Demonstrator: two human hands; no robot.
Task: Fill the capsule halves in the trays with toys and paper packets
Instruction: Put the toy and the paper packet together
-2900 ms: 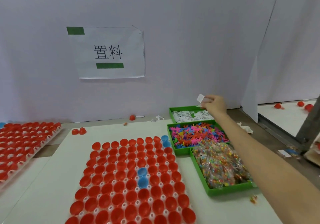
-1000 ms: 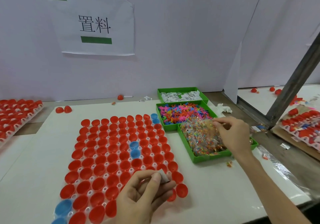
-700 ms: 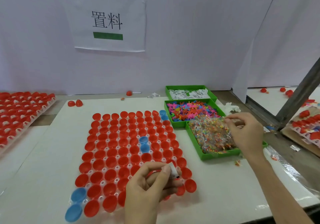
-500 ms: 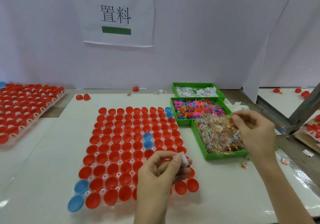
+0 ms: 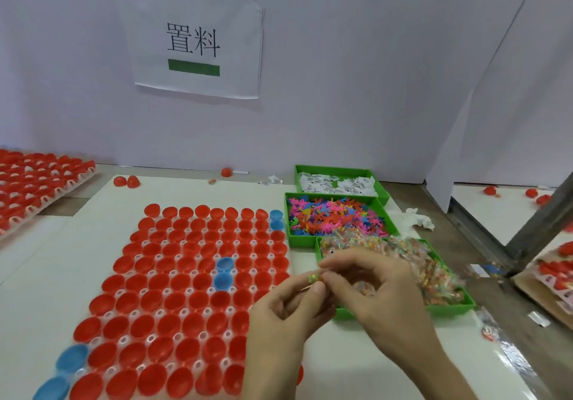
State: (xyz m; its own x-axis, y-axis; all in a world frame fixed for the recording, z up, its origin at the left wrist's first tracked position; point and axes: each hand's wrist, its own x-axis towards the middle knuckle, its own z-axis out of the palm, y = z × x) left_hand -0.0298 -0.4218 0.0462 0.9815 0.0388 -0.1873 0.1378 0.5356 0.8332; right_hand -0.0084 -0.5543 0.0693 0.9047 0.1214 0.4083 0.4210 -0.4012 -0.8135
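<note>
Lower centre: left hand (image 5: pixel 279 322) and right hand (image 5: pixel 384 297), fingers (image 5: pixel 356 258) pinching one toy packet (image 5: pixel 313 277), mask the green tray's (image 5: pixel 449 308) corner.

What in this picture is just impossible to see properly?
Head view:
- colourful bit pinched by the left hand and right hand: blurred, mostly covered by fingers.
- capsule tray: near right corner hidden behind both hands.
- paper packets: print too small.
- second tray: cut off by left edge.
</note>
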